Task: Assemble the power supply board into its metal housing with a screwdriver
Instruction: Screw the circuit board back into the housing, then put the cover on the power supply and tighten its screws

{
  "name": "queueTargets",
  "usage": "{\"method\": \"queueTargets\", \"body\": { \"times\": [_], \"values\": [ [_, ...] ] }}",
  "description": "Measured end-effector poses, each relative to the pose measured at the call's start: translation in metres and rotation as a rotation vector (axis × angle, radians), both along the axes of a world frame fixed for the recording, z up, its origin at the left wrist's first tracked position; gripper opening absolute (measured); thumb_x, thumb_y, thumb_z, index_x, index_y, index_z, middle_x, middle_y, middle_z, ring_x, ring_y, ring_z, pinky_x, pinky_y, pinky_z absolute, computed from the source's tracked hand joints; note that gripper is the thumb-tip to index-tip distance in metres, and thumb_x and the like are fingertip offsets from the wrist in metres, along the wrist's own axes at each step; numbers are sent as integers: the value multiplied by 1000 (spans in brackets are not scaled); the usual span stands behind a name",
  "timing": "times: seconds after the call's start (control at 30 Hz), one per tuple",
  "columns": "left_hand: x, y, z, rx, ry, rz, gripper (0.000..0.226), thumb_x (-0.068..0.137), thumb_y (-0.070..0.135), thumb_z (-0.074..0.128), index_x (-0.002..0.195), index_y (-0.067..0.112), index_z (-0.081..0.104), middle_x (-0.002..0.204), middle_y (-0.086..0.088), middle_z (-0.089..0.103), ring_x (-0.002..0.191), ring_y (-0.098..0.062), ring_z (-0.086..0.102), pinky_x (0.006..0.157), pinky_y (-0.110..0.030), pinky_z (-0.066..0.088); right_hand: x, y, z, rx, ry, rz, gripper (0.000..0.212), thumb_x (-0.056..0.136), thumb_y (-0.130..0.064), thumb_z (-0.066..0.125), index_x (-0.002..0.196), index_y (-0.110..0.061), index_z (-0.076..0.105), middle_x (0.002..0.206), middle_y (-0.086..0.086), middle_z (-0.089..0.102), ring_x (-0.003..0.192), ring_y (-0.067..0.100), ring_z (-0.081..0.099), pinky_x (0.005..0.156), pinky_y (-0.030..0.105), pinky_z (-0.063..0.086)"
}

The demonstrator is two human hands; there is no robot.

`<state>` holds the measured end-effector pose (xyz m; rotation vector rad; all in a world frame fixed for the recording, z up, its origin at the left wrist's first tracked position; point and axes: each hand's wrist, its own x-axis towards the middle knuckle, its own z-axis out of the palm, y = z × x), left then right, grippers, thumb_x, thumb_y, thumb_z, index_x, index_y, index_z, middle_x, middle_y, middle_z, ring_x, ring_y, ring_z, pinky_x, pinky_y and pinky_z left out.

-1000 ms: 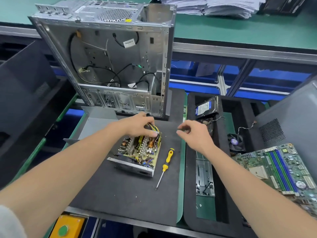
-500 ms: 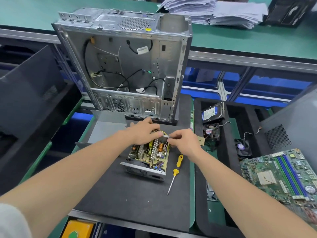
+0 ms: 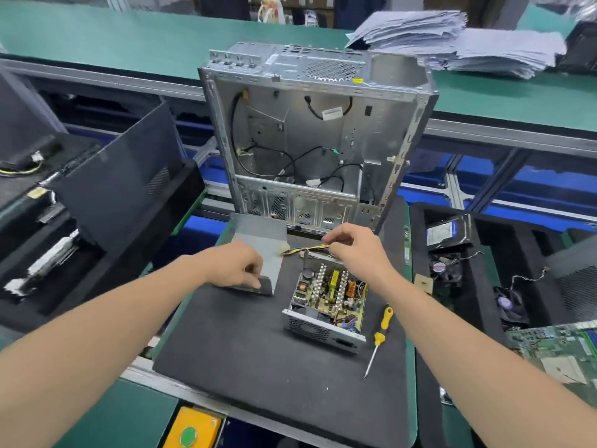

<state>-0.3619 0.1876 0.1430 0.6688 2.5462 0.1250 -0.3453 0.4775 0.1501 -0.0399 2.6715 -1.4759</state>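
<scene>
Gripping the grey sheet-metal housing cover (image 3: 258, 236) by its near flange, the left hand (image 3: 235, 268) has its fingers curled round that edge, just left of the frame's centre. The right hand (image 3: 355, 250) pinches the yellow-and-black wire harness (image 3: 307, 249) between thumb and fingertips, just above the power supply board (image 3: 332, 291).

The board sits in the open housing tray (image 3: 310, 329), right of centre on the black foam mat (image 3: 252, 350) and below the open computer chassis (image 3: 307, 140). Its long axis runs from the lower middle of the frame toward the top and leans slightly right. The perforated end wall faces the bottom edge, and the harness leaves from the far end. The yellow-handled screwdriver (image 3: 378, 337) lies just right of the tray without touching it, handle toward the upper right and tip toward the lower left.

The board looks stiff but fragile. Its upright heat sinks, coils and capacitors should not be pressed or used as handles, so the tray's metal walls are the safer hold. The cover is probably light and rigid, with thin edges that could slip or bite, and a grip on the folded flange suits it. The harness is limp and will likely need guiding clear so that the cover does not trap it. Whether the cover is lifted off the mat cannot be told.
</scene>
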Motion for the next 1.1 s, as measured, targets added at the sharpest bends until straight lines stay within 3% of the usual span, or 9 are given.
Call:
{"method": "queueTargets", "body": {
  "times": [0.2, 0.33, 0.5, 0.6, 0.77, 0.83, 0.93, 1.03, 1.1],
  "values": [
    [-5, -26, 28, 263, 306, 173, 37, 98, 36, 65, 73, 17, 47, 67, 3, 52, 69, -20, 50, 64, -37, 40, -4, -19, -4, -7, -60, -42, 20, 91, -11, 65, 94, -27, 78, 94, -5, 77, 94, 17, 72, 94, 44, 59],
    [-11, -38, 59, 466, 339, 333, 39, 100, 26, 62, 68, 21, 41, 64, 5, 46, 62, -14, 43, 62, -35, 32, -7, -30, 1, -50, -49, -87, 24, 94, -10, 60, 89, -28, 76, 83, -4, 78, 83, 18, 76, 91, 46, 61],
    [-6, -43, 85, 862, 144, 773, 38, 100, 24, 60, 65, 19, 46, 69, -3, 43, 63, -16, 37, 62, -34, 25, -10, -36, 4, -139, -72, -64, 18, 96, -11, 63, 96, -24, 76, 89, -1, 79, 80, 10, 77, 83, 35, 65],
    [-1, -40, 100, 1129, -39, 1087, 19, 99, 31, 63, 94, 16, 72, 94, -7, 71, 86, -27, 65, 79, -38, 47, -12, -37, 6, -311, -142, -60, 12, 98, -18, 68, 109, -22, 72, 109, 8, 76, 91, 16, 78, 86, 37, 65],
    [-1, -22, 103, 1460, -351, 1150, 27, 105, 29, 53, 114, 9, 70, 115, -11, 70, 105, -34, 68, 106, -52, 47, -12, -34, 18, -641, -329, -30, 41, 97, -46, 68, 133, -28, 61, 129, 4, 71, 112, 27, 73, 99, 49, 59],
    [-2, -9, 96, 1533, -440, 1164, 29, 107, 24, 47, 118, 9, 70, 120, -8, 69, 112, -35, 67, 102, -54, 51, -8, -26, 22, -801, -390, 35, 48, 94, -50, 68, 136, -27, 62, 128, 8, 73, 113, 33, 73, 95, 52, 60],
    [-1, 11, 78, 1505, -548, 1174, 41, 102, 12, 42, 90, 10, 80, 99, -8, 77, 92, -36, 75, 72, -48, 62, 1, -11, 24, -937, -434, 78, 45, 97, -46, 67, 136, -23, 65, 127, 16, 73, 111, 35, 73, 90, 52, 61],
    [3, 32, 62, 1466, -618, 1230, 23, 87, 5, 46, 91, 5, 69, 86, -7, 68, 77, -31, 70, 70, -37, 56, 8, 9, 21, -954, -445, 33, 46, 91, -49, 76, 128, -22, 72, 125, 16, 74, 114, 38, 71, 98, 60, 57],
    [4, 48, 53, 1417, -604, 1263, 14, 82, 8, 52, 87, 10, 65, 83, -3, 61, 73, -27, 63, 66, -34, 50, 14, 24, 21, -887, -455, 15, 49, 84, -54, 82, 124, -26, 76, 126, 15, 73, 115, 38, 71, 92, 58, 60]
  ]
}}
